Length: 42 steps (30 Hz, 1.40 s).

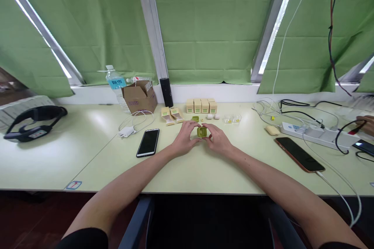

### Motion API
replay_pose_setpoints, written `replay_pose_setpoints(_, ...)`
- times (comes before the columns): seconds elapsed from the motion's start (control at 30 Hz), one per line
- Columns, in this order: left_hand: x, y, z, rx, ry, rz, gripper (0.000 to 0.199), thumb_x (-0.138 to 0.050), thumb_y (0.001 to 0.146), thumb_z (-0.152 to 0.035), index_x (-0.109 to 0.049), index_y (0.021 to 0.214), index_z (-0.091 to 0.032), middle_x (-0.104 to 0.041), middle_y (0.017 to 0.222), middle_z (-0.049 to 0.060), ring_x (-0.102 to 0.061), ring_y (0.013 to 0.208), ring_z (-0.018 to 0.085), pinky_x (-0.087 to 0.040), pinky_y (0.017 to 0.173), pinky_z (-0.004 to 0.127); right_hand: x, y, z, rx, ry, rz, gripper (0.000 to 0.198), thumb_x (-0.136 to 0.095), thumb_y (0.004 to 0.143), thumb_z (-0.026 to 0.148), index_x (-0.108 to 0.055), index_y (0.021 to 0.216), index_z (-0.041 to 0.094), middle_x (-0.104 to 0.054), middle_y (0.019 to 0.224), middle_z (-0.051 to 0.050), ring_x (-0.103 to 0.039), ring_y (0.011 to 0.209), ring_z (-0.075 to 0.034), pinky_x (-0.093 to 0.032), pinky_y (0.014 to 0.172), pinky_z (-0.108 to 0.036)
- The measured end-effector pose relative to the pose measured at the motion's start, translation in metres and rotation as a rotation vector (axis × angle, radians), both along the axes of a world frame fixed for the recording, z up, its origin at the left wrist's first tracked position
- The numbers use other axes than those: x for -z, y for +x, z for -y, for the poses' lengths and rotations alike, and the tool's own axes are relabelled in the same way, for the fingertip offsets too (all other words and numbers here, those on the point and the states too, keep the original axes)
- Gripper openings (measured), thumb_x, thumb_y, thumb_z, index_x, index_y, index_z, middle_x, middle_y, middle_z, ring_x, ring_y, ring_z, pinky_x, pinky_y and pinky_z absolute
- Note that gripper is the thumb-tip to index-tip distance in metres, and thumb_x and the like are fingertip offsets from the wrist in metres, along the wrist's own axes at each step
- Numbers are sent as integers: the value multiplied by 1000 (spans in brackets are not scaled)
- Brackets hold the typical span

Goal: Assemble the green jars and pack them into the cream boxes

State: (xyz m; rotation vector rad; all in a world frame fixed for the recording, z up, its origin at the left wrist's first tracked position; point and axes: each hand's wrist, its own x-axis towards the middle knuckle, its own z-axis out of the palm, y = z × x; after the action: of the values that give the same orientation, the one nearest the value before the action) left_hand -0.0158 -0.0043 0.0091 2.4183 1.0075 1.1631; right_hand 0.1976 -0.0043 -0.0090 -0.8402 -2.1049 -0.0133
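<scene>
Between both hands, just above the table, is a small olive-green hollow case [201, 132], its opening turned toward me. My left hand [184, 138] curls around its left side, thumb below and index finger above. From the other side my right hand [218, 139] grips it with thumb and fingers. Just beyond lies another small green piece [195, 118]. Close to that are two small white cylinders [213, 116] and two clear cups [232, 119] with something yellow in them. A row of several small beige boxes [201, 106] stands behind, with two flat beige packets [172, 115] to the left.
A phone [148, 142] lies left of my hands, near a white charger [126, 131]. Behind stand a cardboard box [140, 97], a water bottle [117, 85] and a black cylinder [166, 92]. On the right are another phone [299, 154], a power strip [320, 135], cables and another person's hand [366, 125].
</scene>
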Motion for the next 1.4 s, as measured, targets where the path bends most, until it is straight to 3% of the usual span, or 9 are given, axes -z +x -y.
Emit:
replay_pose_setpoints(0.1,1,1,0,-16,53,36,40,-73,88,-27,-56,124,-27,-57,129,10,-49,128,30,-44,110,52,-4,0,4,19,104,23,40,-56,97,22,-48,137,22,-68,125,-14,-70,104,-26,-61,66,-36)
replay_pose_setpoints(0.23,0,-1,2,21,110,69,41,-71,89,-25,-53,127,-26,-57,130,11,-51,126,29,-45,108,50,-11,0,8,57,251,113,24,-49,101,19,-58,122,24,-70,124,-12,-68,109,-24,-57,63,-30)
replay_pose_setpoints(0.6,0,-1,-1,73,266,136,39,-72,90,-29,-57,126,-25,-60,126,12,-55,120,29,-46,103,50,-15,-1,8,49,411,141,23,-48,102,16,-66,115,21,-68,117,-15,-66,104,-23,-50,60,-28)
replay_pose_setpoints(1.1,-2,-1,-1,59,257,156,37,-74,90,-32,-58,123,-24,-63,120,11,-57,117,29,-48,100,50,-15,-1,7,82,432,127,21,-51,100,12,-69,104,23,-69,116,-12,-63,100,-20,-45,62,-26)
replay_pose_setpoints(1.4,-1,0,1,57,247,144,37,-72,91,-33,-59,124,-25,-63,122,11,-57,119,29,-47,100,51,-10,-1,6,96,411,119,23,-52,100,14,-69,115,22,-68,116,-12,-63,100,-20,-45,60,-25)
